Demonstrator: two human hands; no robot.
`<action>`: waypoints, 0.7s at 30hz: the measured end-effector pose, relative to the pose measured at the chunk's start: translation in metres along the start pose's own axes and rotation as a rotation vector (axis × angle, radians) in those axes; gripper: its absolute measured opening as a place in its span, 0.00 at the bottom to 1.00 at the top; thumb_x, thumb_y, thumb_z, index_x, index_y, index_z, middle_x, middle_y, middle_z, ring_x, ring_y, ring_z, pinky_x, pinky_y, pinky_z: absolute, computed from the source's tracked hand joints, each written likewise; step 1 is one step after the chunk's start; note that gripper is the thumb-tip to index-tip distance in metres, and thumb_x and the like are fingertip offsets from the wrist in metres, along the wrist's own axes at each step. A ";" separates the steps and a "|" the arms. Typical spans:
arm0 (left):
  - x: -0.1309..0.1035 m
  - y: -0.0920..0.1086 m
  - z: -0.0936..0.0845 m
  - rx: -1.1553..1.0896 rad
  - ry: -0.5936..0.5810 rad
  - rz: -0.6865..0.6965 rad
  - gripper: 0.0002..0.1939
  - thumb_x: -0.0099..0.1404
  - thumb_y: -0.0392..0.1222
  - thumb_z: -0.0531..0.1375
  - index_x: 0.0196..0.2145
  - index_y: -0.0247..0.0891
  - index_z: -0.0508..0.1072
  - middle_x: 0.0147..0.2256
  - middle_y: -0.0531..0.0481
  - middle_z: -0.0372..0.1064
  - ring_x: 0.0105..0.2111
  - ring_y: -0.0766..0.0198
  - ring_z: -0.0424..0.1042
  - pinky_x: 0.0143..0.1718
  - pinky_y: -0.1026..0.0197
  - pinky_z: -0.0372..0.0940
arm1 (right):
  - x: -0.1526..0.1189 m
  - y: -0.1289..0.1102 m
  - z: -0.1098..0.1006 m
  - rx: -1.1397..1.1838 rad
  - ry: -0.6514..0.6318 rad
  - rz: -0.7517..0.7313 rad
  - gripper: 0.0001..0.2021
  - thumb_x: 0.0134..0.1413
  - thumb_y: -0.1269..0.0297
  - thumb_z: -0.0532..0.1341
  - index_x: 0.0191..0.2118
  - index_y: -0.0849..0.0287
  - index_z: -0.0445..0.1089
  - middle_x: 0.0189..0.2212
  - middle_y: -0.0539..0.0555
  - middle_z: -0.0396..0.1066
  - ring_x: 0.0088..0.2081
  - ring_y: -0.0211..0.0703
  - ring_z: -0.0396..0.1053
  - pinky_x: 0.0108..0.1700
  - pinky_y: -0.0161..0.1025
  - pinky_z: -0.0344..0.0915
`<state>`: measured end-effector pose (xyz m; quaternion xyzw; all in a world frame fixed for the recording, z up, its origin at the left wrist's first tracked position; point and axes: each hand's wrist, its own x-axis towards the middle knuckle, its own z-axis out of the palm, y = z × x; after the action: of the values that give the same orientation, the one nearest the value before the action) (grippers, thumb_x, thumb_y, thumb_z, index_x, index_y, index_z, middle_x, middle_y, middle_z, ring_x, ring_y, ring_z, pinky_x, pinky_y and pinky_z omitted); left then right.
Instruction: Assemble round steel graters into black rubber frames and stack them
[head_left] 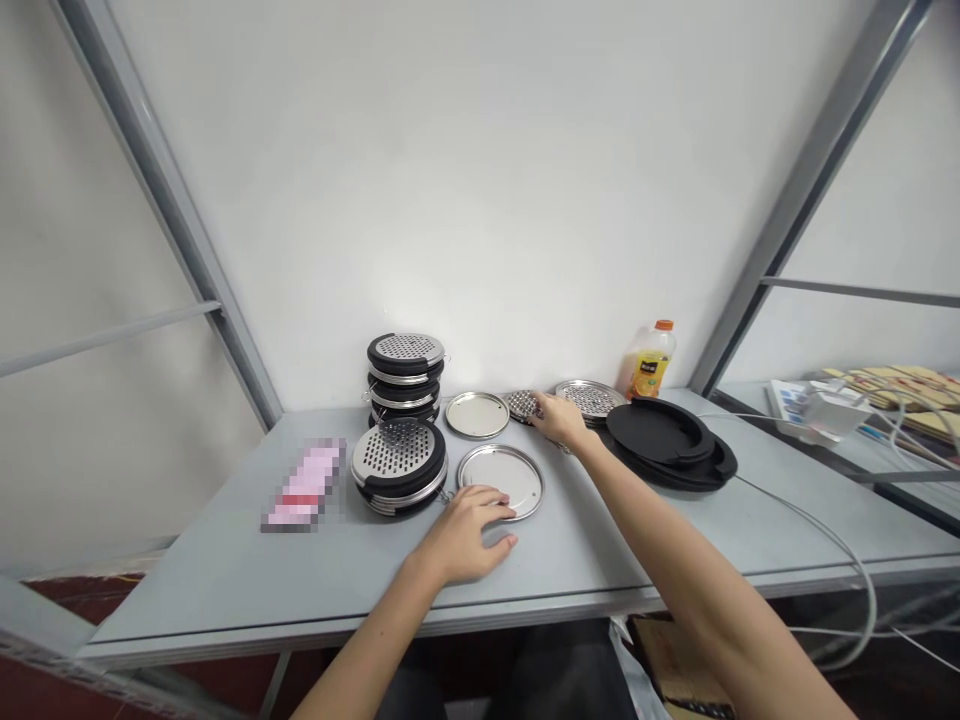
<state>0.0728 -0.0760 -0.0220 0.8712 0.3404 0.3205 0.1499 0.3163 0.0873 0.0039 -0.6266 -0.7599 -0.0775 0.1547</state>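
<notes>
My left hand [471,535] has its fingers spread, with the fingertips over the near rim of a shallow round metal lid [501,475]. Further back, my right hand [559,418] is closed at the edge of a round perforated metal grater plate [523,403]; the thumb is mostly hidden. Another shallow metal lid [477,414] lies flat behind the near one. To the right of my right hand are more round grater plates [591,398], stacked. Left of my left hand sits a black-rimmed round grater [400,465] with a small wire loop at its side.
Several black-rimmed graters form a stack [406,380] by the wall. Black round trays [660,440] lie at the right, in front of an orange-capped juice bottle [651,362]. A blurred pink item [306,485] lies left. White cables [817,525] trail over the table's right side.
</notes>
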 end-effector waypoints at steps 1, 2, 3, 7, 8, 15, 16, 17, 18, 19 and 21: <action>0.000 0.000 0.000 0.000 -0.001 0.000 0.15 0.58 0.41 0.63 0.45 0.42 0.76 0.49 0.45 0.72 0.51 0.54 0.68 0.55 0.50 0.61 | 0.000 0.001 -0.002 -0.002 0.007 0.005 0.22 0.57 0.61 0.57 0.57 0.60 0.62 0.48 0.61 0.72 0.48 0.55 0.69 0.47 0.44 0.61; 0.000 0.000 0.000 -0.001 -0.002 0.000 0.15 0.58 0.41 0.63 0.44 0.42 0.76 0.49 0.45 0.72 0.51 0.54 0.68 0.55 0.50 0.61 | 0.000 0.001 -0.003 -0.004 0.015 0.011 0.21 0.59 0.61 0.55 0.56 0.59 0.62 0.49 0.61 0.71 0.48 0.54 0.69 0.45 0.43 0.62; 0.001 0.000 0.000 -0.002 -0.002 -0.001 0.15 0.59 0.41 0.63 0.44 0.42 0.76 0.49 0.44 0.72 0.51 0.54 0.68 0.55 0.50 0.61 | 0.000 0.002 -0.005 -0.007 0.026 0.019 0.20 0.60 0.61 0.53 0.56 0.58 0.63 0.50 0.60 0.71 0.48 0.53 0.69 0.44 0.42 0.62; 0.001 0.000 0.000 -0.008 -0.001 -0.012 0.14 0.59 0.41 0.62 0.44 0.41 0.76 0.49 0.45 0.72 0.51 0.54 0.68 0.55 0.50 0.60 | 0.000 0.002 -0.009 0.013 0.121 0.052 0.16 0.62 0.61 0.50 0.52 0.55 0.67 0.49 0.57 0.71 0.46 0.51 0.70 0.42 0.40 0.62; 0.001 0.000 0.000 -0.010 0.000 -0.017 0.14 0.59 0.41 0.62 0.44 0.41 0.76 0.48 0.45 0.71 0.51 0.54 0.68 0.55 0.50 0.60 | 0.000 0.002 -0.009 0.030 0.156 0.060 0.15 0.62 0.61 0.50 0.51 0.54 0.67 0.48 0.56 0.72 0.45 0.50 0.70 0.41 0.40 0.61; 0.001 0.000 0.000 0.010 0.006 -0.030 0.12 0.59 0.40 0.62 0.42 0.41 0.76 0.47 0.45 0.71 0.50 0.55 0.67 0.55 0.51 0.60 | 0.005 0.011 -0.009 0.163 0.310 0.098 0.12 0.61 0.59 0.53 0.44 0.56 0.70 0.39 0.56 0.76 0.39 0.49 0.72 0.38 0.39 0.61; 0.001 0.000 0.000 0.014 0.006 -0.031 0.11 0.59 0.39 0.63 0.41 0.41 0.76 0.47 0.45 0.71 0.50 0.55 0.67 0.55 0.51 0.60 | 0.006 0.013 -0.009 0.175 0.339 0.100 0.12 0.61 0.60 0.53 0.42 0.56 0.70 0.38 0.56 0.76 0.39 0.49 0.72 0.38 0.39 0.61; 0.002 0.000 0.000 0.018 0.006 -0.032 0.11 0.59 0.39 0.63 0.41 0.40 0.76 0.47 0.45 0.71 0.50 0.55 0.67 0.54 0.51 0.60 | 0.007 0.014 -0.010 0.195 0.377 0.100 0.11 0.61 0.60 0.53 0.42 0.56 0.71 0.38 0.56 0.76 0.38 0.49 0.72 0.37 0.39 0.62; 0.002 0.000 0.000 0.021 0.004 -0.032 0.10 0.59 0.39 0.63 0.40 0.40 0.76 0.47 0.46 0.71 0.50 0.55 0.67 0.54 0.51 0.60 | 0.007 0.014 -0.010 0.225 0.425 0.100 0.11 0.61 0.61 0.53 0.41 0.56 0.70 0.40 0.56 0.76 0.38 0.49 0.73 0.37 0.39 0.62; 0.002 0.000 0.000 0.023 0.002 -0.031 0.10 0.59 0.39 0.63 0.40 0.40 0.76 0.46 0.46 0.71 0.50 0.55 0.67 0.54 0.51 0.60 | 0.007 0.014 -0.010 0.263 0.480 0.097 0.10 0.60 0.62 0.54 0.41 0.56 0.70 0.42 0.56 0.75 0.37 0.48 0.73 0.37 0.40 0.63; 0.003 -0.001 0.000 0.027 -0.003 -0.026 0.10 0.60 0.38 0.62 0.41 0.41 0.76 0.46 0.46 0.71 0.49 0.55 0.67 0.54 0.51 0.60 | 0.002 0.010 -0.012 0.362 0.597 0.067 0.09 0.60 0.63 0.54 0.41 0.57 0.70 0.47 0.57 0.73 0.37 0.47 0.73 0.37 0.40 0.66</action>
<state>0.0737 -0.0735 -0.0213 0.8691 0.3556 0.3126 0.1428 0.3279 0.0873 0.0152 -0.5632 -0.6617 -0.1161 0.4812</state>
